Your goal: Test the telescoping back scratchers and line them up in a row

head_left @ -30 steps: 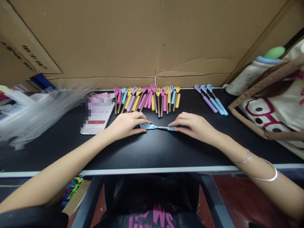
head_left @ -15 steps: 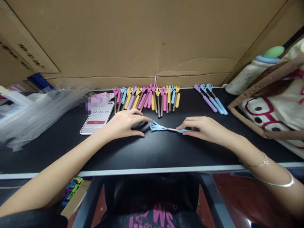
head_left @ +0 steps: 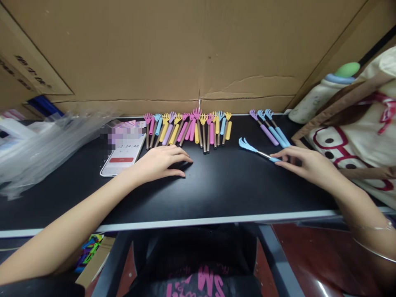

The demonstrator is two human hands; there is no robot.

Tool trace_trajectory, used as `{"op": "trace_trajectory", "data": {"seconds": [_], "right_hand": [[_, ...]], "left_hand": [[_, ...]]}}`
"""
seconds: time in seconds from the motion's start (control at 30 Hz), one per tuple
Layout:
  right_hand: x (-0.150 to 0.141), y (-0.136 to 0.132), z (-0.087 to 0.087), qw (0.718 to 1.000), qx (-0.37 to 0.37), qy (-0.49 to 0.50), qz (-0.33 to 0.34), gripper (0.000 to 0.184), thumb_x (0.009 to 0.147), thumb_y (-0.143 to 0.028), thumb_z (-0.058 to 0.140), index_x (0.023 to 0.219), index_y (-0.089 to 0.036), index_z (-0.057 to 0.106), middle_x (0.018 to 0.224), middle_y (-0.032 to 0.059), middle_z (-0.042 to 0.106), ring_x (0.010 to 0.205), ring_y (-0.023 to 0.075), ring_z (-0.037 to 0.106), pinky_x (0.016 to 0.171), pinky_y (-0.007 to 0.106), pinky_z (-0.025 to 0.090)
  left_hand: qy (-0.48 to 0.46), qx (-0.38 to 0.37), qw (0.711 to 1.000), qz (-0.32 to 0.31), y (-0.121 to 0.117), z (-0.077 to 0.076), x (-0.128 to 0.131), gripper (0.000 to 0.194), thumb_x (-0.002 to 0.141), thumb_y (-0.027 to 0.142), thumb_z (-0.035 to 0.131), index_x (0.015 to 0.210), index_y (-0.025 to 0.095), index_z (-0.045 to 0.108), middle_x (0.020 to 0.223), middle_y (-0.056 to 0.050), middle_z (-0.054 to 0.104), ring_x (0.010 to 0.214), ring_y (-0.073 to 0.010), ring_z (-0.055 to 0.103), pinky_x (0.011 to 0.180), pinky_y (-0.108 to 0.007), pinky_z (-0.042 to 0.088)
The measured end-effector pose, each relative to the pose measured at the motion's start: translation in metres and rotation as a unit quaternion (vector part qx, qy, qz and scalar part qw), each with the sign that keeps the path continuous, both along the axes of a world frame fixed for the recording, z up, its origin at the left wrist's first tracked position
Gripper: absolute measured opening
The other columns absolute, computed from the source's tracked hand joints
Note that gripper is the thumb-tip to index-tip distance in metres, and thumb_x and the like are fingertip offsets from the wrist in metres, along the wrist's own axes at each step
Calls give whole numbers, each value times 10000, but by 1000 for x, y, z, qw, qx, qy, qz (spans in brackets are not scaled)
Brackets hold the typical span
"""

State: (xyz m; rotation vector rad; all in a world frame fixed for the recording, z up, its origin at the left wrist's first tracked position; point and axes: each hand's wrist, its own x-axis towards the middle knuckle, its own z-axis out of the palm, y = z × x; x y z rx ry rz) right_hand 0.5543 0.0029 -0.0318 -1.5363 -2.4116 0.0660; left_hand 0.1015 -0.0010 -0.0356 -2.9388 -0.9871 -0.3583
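My right hand (head_left: 305, 163) pinches the handle end of a blue hand-shaped back scratcher (head_left: 251, 148), its claw pointing left and raised slightly off the black table (head_left: 216, 185). Just beyond it lie three more scratchers (head_left: 269, 128), one purple and two blue. My left hand (head_left: 161, 161) rests flat on the table with fingers stretched out, holding nothing. Behind my left hand lies a row of several pink, blue, yellow and purple scratchers (head_left: 188, 130).
A phone (head_left: 123, 154) with a timer on its screen lies left of my left hand. Clear plastic bags (head_left: 46, 144) pile at the far left. A cream tote bag (head_left: 355, 140) and a bottle (head_left: 321, 99) stand at the right. Cardboard (head_left: 198, 53) walls the back.
My left hand let go of the blue scratcher's claw and stayed put. My right hand carried the scratcher to the right, towards the three scratchers lying there.
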Motion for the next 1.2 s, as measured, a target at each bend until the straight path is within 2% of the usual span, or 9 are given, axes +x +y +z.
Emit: {"op": "trace_trajectory", "data": {"seconds": [0.1,0.17,0.3,0.4,0.6,0.77,1.07,1.2], "right_hand": [[5,9,-4,999,29,-18,-42,566,859,-720,418,1038,-256,687,790,42,619,638,175,539,576,310,398],[2,16,-4,997,34,-36,-67,528,866,-688,428,1018,-248,678,786,37,623,641,174,550,560,303,381],[-10,31,2,990,6,-87,-115,309,855,-489,554,1005,-236,650,766,19,632,657,171,581,565,285,369],[-20,46,7,983,7,-135,-124,252,857,-399,583,1038,-232,636,809,29,645,704,176,593,572,275,365],[-32,82,7,974,51,-186,-122,265,858,-370,567,1050,-212,660,853,87,630,852,247,581,570,295,340],[-42,103,4,968,80,-202,-127,253,868,-321,542,1051,-196,664,925,118,630,917,274,588,629,318,376],[-47,123,-1,964,87,-185,-171,331,855,-363,522,1107,-194,655,1006,150,628,783,258,588,639,341,374],[-49,128,-4,963,90,-183,-178,343,867,-361,501,1110,-167,645,1008,173,626,795,265,581,663,349,372]], "left_hand": [[-1,-1,1000,4,0,0,0,464,923,568,493,1204,223,625,1212,-45,650,1088,-192,613,904,-293,458],[-3,-1,1000,7,0,-1,0,472,918,574,497,1205,224,630,1213,-46,652,1091,-195,615,906,-299,462],[-4,1,1000,10,0,0,1,484,915,583,491,1208,227,638,1223,-49,656,1099,-200,618,912,-307,469],[-2,3,1000,10,0,0,1,484,920,583,474,1213,235,638,1225,-44,661,1103,-200,619,921,-310,469],[4,-4,1000,17,-1,2,2,479,936,571,448,1217,235,643,1236,-45,660,1116,-202,615,934,-316,469],[2,-8,1000,12,-1,2,3,468,949,548,444,1210,225,660,1237,-47,667,1113,-203,618,947,-332,469],[5,-3,1000,8,-1,3,3,465,961,537,429,1204,220,666,1221,-52,682,1095,-205,625,948,-347,470],[6,-5,1000,12,-1,3,3,471,962,540,423,1203,216,666,1229,-52,678,1095,-203,624,952,-352,468]]}}
